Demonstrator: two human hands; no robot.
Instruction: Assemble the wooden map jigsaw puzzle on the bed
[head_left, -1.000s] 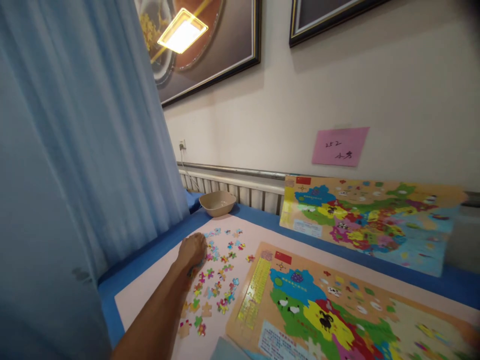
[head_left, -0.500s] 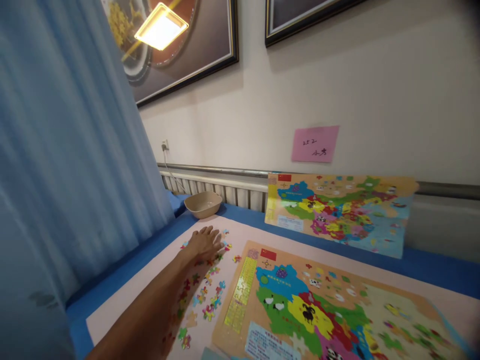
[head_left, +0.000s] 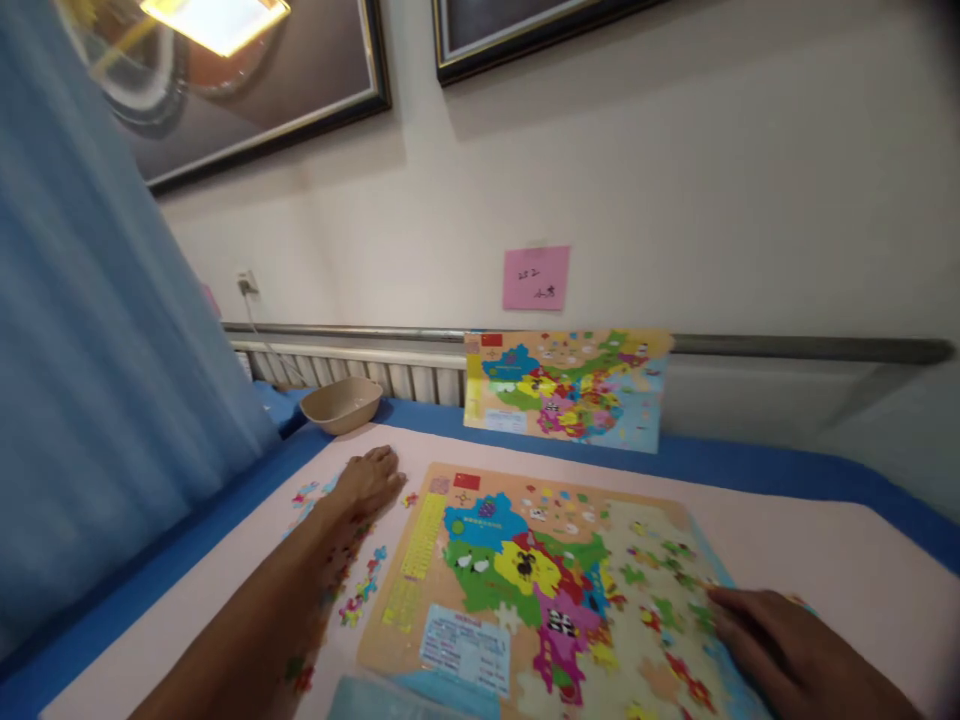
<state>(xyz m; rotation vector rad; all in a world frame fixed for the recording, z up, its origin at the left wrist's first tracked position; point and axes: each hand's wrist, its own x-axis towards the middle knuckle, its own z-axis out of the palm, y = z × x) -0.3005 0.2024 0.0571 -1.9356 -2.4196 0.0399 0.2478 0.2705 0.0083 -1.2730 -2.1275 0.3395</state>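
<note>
My left hand [head_left: 371, 480] rests on the pink sheet left of the puzzle board. Its fingers are bent down and drawn together, so whatever lies under the tips is hidden. Loose jigsaw pieces [head_left: 364, 590] are scattered around that forearm. The map jigsaw puzzle [head_left: 487, 535] is assembled on its left side; its right part is bare pale backing with several loose pieces [head_left: 667, 610] on it. At the board's right edge my right hand [head_left: 780, 630] reaches in, index finger stretched out and thumb a little apart below it, touching or just above the pieces there.
A matching map picture [head_left: 562, 390] leans against the wall behind the board. A beige bowl [head_left: 341, 405] stands at the back left, near a blue curtain [head_left: 112, 380]. A pale blue flat item [head_left: 382, 700] lies at the front. The pink sheet [head_left: 810, 540] covers the blue surface.
The view has turned right. My right hand has come into view at the board's right edge. My left hand's spread fingers have drawn together and bent down.
</note>
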